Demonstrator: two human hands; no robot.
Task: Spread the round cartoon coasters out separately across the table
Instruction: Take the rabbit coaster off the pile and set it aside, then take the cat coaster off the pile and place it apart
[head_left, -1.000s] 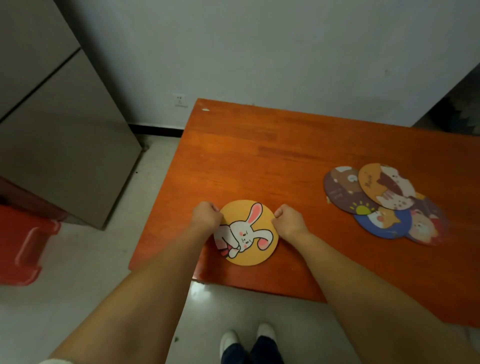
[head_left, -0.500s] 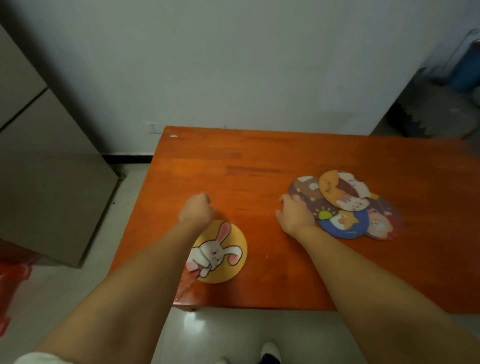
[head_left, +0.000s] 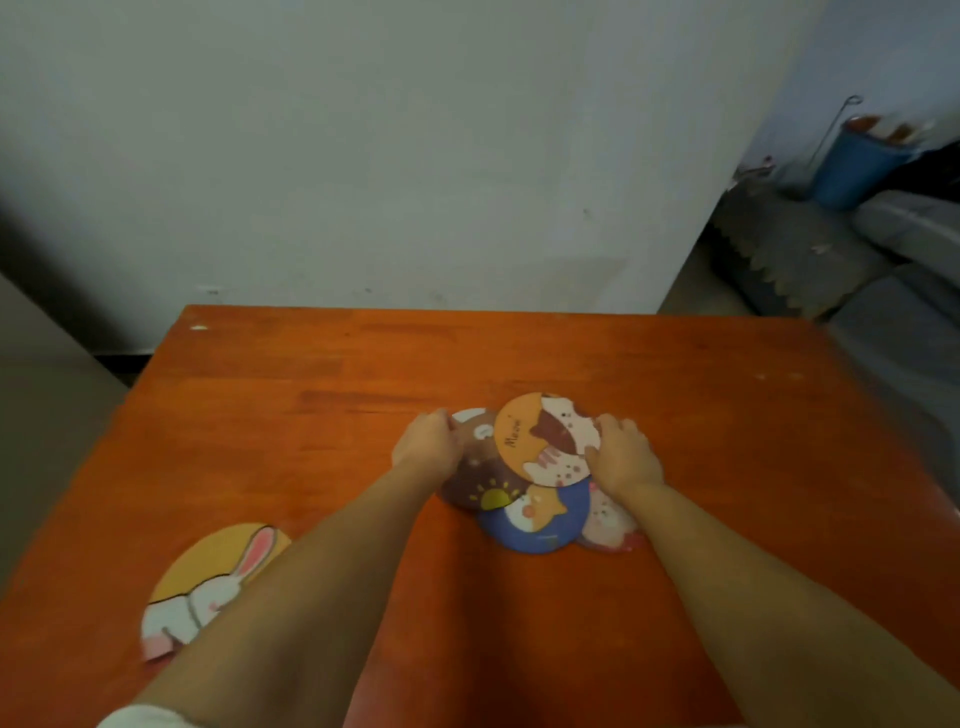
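**One coaster out, four still piled up**

So the bunny coaster (head_left: 210, 582) is already parked by itself at the near left of the table (head_left: 311, 374), well apart from everything else. The rest are still a heap in the middle: orange cat coaster (head_left: 540, 439) on top, brown one (head_left: 480, 480) under its left side, blue one (head_left: 535, 525) toward me, and a pinkish one (head_left: 608, 522) peeking out on the right.

Both hands are at the heap now. Left hand (head_left: 426, 447) sits curled at the brown coaster's left edge, right hand (head_left: 621, 457) at the orange one's right edge. Whether either has actually pinched anything I can't tell, fingers are tucked under and it's blurry.

Looks to me like the step is peeling the next coaster off the pile. The orange one's on top, so I'd lift or slide that off without dragging the ones below, then drop it on bare wood.

Compared with half a second back: the left hand was up by the bunny then, the right just reaching the pile's left edge. Now both flank the pile.
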